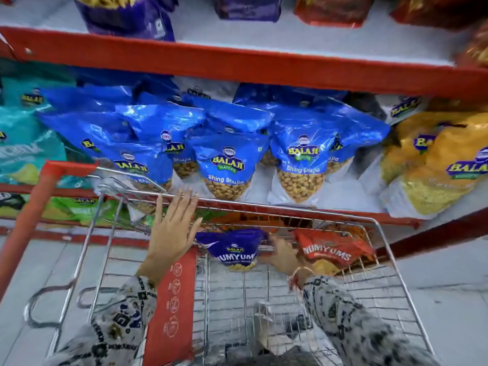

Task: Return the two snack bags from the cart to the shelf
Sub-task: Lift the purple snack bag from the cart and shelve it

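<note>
Two snack bags lie at the far end of the wire cart [390, 249]: a dark blue Numyums bag [232, 250] and a red Numyums bag [330, 253]. My right hand [281, 253] reaches down into the cart between them, fingers blurred against the blue bag's right edge; I cannot tell whether it grips the bag. Over the cart's left side my left hand [174, 228] is raised flat with fingers spread, holding nothing. The shelf [264, 72] with red edges stands just beyond the cart.
The middle shelf is packed with blue Balaji Shing Bhujia bags [227, 165], teal bags [23, 143] at left and yellow bags [435, 165] at right. The upper shelf holds purple and red bags. A red cart handle [31, 215] is at left. Grey tiled floor lies below.
</note>
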### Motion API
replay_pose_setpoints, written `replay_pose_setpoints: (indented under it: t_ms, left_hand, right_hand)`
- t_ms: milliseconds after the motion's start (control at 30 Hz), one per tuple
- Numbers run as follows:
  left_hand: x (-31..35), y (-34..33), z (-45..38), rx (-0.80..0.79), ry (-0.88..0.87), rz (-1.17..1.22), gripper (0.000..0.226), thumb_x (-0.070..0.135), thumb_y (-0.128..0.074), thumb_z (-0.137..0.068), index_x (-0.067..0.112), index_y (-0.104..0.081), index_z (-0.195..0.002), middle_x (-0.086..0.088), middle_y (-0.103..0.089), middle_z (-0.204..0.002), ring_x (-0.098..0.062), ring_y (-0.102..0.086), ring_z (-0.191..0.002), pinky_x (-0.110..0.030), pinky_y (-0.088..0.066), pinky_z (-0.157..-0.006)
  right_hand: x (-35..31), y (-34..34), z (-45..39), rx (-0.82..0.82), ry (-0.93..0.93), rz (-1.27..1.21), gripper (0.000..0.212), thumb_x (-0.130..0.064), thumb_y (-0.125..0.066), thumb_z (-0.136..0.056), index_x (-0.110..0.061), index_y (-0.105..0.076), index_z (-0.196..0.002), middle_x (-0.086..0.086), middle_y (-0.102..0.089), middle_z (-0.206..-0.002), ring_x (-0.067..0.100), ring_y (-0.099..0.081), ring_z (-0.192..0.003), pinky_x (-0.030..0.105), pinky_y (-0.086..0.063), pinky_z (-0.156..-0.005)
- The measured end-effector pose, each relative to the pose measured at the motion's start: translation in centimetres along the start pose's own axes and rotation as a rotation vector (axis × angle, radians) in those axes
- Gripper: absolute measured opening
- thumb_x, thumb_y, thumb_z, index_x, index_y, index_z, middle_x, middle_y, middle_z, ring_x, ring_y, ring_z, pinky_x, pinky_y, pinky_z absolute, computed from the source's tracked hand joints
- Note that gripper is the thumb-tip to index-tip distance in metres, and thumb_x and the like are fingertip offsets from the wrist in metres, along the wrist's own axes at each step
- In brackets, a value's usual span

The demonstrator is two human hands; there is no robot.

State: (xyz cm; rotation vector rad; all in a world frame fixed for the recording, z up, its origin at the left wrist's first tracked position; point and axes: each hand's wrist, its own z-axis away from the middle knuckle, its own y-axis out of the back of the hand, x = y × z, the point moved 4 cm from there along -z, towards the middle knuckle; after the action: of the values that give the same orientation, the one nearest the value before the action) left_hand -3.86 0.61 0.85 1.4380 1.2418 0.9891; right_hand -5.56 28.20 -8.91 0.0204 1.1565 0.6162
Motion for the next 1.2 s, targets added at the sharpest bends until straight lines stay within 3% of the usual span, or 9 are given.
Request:
replay_pose_setpoints:
  t_ms: [100,200,267,500,600,767,867,933,1200]
  left_hand:
    - [-0.3,-0.3,-0.4,0.042,0.001,0.02,0.058,0.042,-0.033,-0.1,0.012,-0.039,-0.149,-0.012,-0.043,-0.153,-0.025,-0.033,-0.144,-0.057,-0.017,-0.119]
    - [-0.4,-0.4,-0.3,0.055,-0.037,0.034,0.056,0.04,-0.033,-0.101,0.012,-0.043,-0.148,-0.01,-0.043,-0.153,-0.024,-0.032,-0.144,-0.056,-0.018,-0.118]
    - [-0.8,-0.1,-0.4,0.077,-0.059,0.031,0.054,0.038,-0.032,-0.102,0.012,-0.043,-0.148,-0.008,-0.043,-0.153,-0.024,-0.033,-0.144,-0.055,-0.018,-0.119]
    - [-1.6,0.7,-0.8,0.059,-0.096,0.19,0.049,0.031,-0.029,-0.104,0.014,-0.044,-0.148,-0.007,-0.052,-0.147,-0.026,-0.041,-0.138,-0.053,-0.018,-0.12]
    - [-1.8,1.2,-0.8,0.033,-0.086,0.278,0.052,0.036,-0.021,-0.106,0.014,-0.046,-0.146,-0.007,-0.053,-0.146,-0.023,-0.04,-0.138,-0.049,-0.013,-0.122]
    - [-1.6,4.1,-1.1,0.117,-0.032,0.402,0.055,0.038,-0.018,-0.106,0.01,-0.044,-0.145,-0.008,-0.052,-0.147,-0.02,-0.039,-0.139,-0.042,-0.01,-0.123]
    - [-0.9,6.7,-2.3,0.201,-0.053,0.418,0.056,0.039,-0.018,-0.106,0.011,-0.042,-0.148,-0.002,-0.043,-0.153,-0.015,-0.029,-0.146,-0.047,-0.01,-0.123]
    - [-0.5,8.6,-3.4,0.265,-0.049,0.43,0.056,0.041,-0.018,-0.106,0.011,-0.04,-0.149,-0.001,-0.039,-0.155,-0.013,-0.024,-0.148,-0.049,-0.011,-0.122]
    - [0.9,16.8,-9.5,0.546,-0.127,0.341,0.054,0.038,-0.022,-0.107,0.009,-0.043,-0.147,-0.006,-0.039,-0.155,-0.019,-0.025,-0.148,-0.047,-0.012,-0.122]
  right_hand:
    - [-0.7,-1.2,-2.0,0.005,-0.032,-0.066,0.059,0.003,-0.086,-0.06,0.008,-0.063,-0.114,0.018,-0.068,-0.116,-0.007,-0.069,-0.081,0.015,-0.056,-0.075]
    - [0.1,-2.7,-3.3,0.021,-0.124,-0.134,0.051,-0.018,-0.094,-0.048,-0.01,-0.075,-0.095,0.021,-0.073,-0.106,0.025,-0.072,-0.093,0.051,-0.056,-0.09]
    - [1.4,-3.5,-4.4,0.049,-0.112,-0.118,0.03,-0.023,-0.09,-0.057,-0.028,-0.078,-0.085,0.015,-0.076,-0.097,0.03,-0.073,-0.091,0.057,-0.054,-0.089]
    - [-1.9,-2.0,-0.6,0.18,-0.181,-0.204,0.026,-0.018,-0.084,-0.068,-0.006,-0.077,-0.09,0.009,-0.077,-0.082,0.032,-0.074,-0.084,0.046,-0.059,-0.077]
    - [-3.8,0.1,1.2,0.251,-0.127,-0.205,0.051,-0.033,-0.088,-0.061,0.007,-0.073,-0.088,0.018,-0.078,-0.081,0.034,-0.075,-0.076,0.05,-0.058,-0.067]
    - [-9.7,4.3,4.6,0.349,0.044,-0.178,0.012,-0.024,-0.086,-0.066,-0.022,-0.075,-0.07,-0.006,-0.076,-0.063,0.011,-0.073,-0.062,0.029,-0.058,-0.057]
    - [-13.6,6.9,6.8,0.379,0.134,-0.219,0.017,-0.021,-0.085,-0.068,-0.01,-0.078,-0.079,0.006,-0.079,-0.077,0.022,-0.076,-0.071,0.037,-0.059,-0.067]
    - [-16.6,8.8,8.3,0.39,0.182,-0.258,0.018,-0.019,-0.084,-0.069,-0.007,-0.078,-0.08,0.005,-0.079,-0.078,0.019,-0.075,-0.07,0.036,-0.059,-0.067]
    - [-30.4,15.6,14.1,0.424,0.472,-0.45,0.009,0.0,-0.075,-0.074,-0.007,-0.075,-0.08,0.002,-0.076,-0.064,0.012,-0.069,-0.053,0.023,-0.054,-0.044]
